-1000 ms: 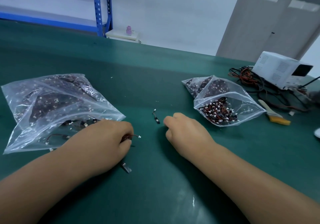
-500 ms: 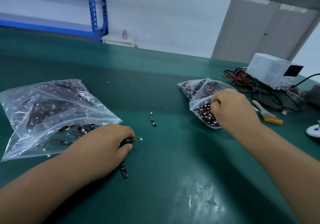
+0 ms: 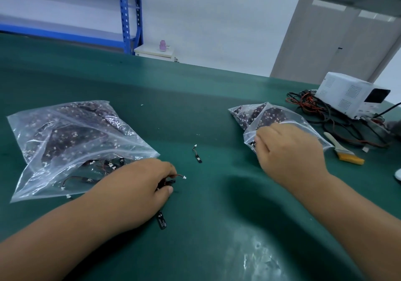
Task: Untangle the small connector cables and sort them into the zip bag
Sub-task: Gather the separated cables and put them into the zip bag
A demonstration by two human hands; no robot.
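Grips in the left hand (image 3: 138,185), low and left of centre, a small connector cable (image 3: 178,176) of thin red wire tipped with a white plug, fingers and thumb curled round its dark body so that only wire and plug poke out to the right. Shows a flat black tab (image 3: 161,222) lying just below that hand on the dark green table mat (image 3: 217,215); cannot tell whether it belongs to the gripped cable. Lies just left of the hand, touching the wrist edge: a large clear plastic zip bag (image 3: 71,141), packed with dark cables and white plugs, a few single cables loose near its lower edge. Sets the right hand (image 3: 290,150), right of centre, at the mouth of a smaller clear plastic zip bag (image 3: 280,115) stuffed with the same dark cables, fingers bent down into the opening beside a dark connector; cannot tell whether they pinch it or only touch it. Between the two hands, well apart from both bags, on the bare mat: a loose black connector cable with a white plug (image 3: 197,157). At the right edge of the frame: a white boxy instrument (image 3: 351,94), a tangle of black and red leads (image 3: 314,107) beside it, and a flat brush with yellow bristles (image 3: 345,152) near the smaller bag. At upper left, beyond the table: blue metal shelving (image 3: 128,13).
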